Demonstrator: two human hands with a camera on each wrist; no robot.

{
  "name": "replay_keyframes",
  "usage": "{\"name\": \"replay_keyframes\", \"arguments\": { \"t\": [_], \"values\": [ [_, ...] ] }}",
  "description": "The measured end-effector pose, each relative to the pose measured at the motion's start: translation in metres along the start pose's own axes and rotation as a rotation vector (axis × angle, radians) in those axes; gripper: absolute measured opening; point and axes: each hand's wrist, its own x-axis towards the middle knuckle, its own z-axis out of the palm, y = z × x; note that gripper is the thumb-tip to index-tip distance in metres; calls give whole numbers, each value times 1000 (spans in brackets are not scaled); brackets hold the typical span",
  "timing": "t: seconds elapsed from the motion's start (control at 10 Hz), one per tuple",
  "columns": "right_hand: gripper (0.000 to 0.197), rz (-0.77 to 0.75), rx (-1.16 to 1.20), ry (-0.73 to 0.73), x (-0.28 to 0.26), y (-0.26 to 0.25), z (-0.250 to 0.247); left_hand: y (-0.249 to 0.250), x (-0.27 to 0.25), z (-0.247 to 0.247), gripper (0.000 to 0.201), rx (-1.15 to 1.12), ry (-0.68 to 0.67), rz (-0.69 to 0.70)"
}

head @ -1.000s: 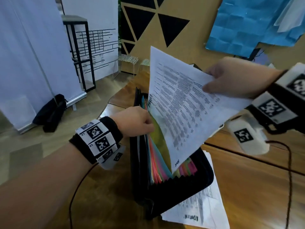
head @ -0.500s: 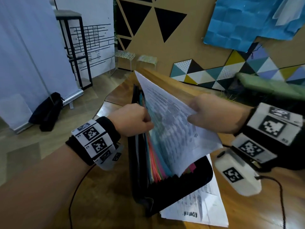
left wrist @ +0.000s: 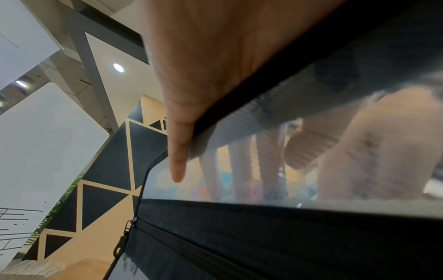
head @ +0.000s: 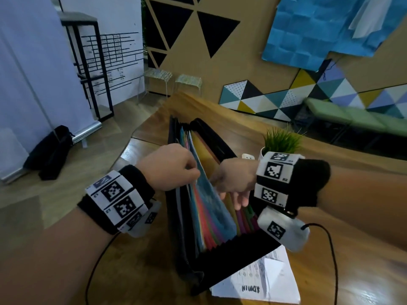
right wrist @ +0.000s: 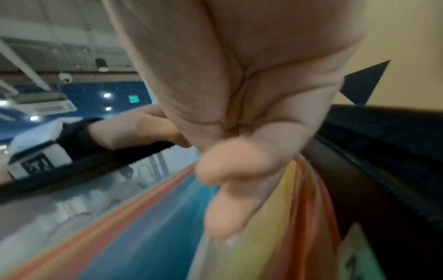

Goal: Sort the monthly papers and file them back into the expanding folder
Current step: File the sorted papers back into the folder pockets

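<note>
The black expanding folder point(head: 231, 254) stands open on the wooden table point(head: 363, 271), with coloured dividers point(head: 211, 219) fanned inside. My left hand point(head: 171, 166) grips the folder's left wall and front dividers, thumb point(left wrist: 177, 151) outside on the clear cover and the other fingers inside. My right hand point(head: 233, 179) reaches down into the middle pockets with fingers point(right wrist: 227, 189) extended against a yellow divider. Only the white top edge of the printed sheet point(head: 196, 150) shows between the dividers. More printed papers point(head: 264, 280) lie under the folder's near right corner.
A small potted plant point(head: 282, 142) stands just behind my right wrist. A black cable point(head: 332, 249) trails from the right wrist camera over the table. The table's left edge runs close to the folder, with floor and a black bag point(head: 50, 155) beyond.
The sheet my right hand held up has gone down into the folder. The right hand followed it down into the pockets. The left hand stayed on the dividers.
</note>
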Motion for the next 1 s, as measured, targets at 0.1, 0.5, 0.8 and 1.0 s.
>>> {"name": "replay_keyframes", "arguments": {
  "t": [0.1,0.5,0.8,1.0],
  "values": [
    [33,33,-180,16,8,-8,1,-2,-2,2,56,1,5,22],
    [22,14,-248,221,20,-14,-9,-5,-17,-7,62,-25,15,53],
    [6,-19,60,167,20,-7,-37,5,-19,-15,62,285,-92,45],
    [6,59,608,483,-8,107,-40,16,-10,-19,65,344,-228,-4]
  ]
}}
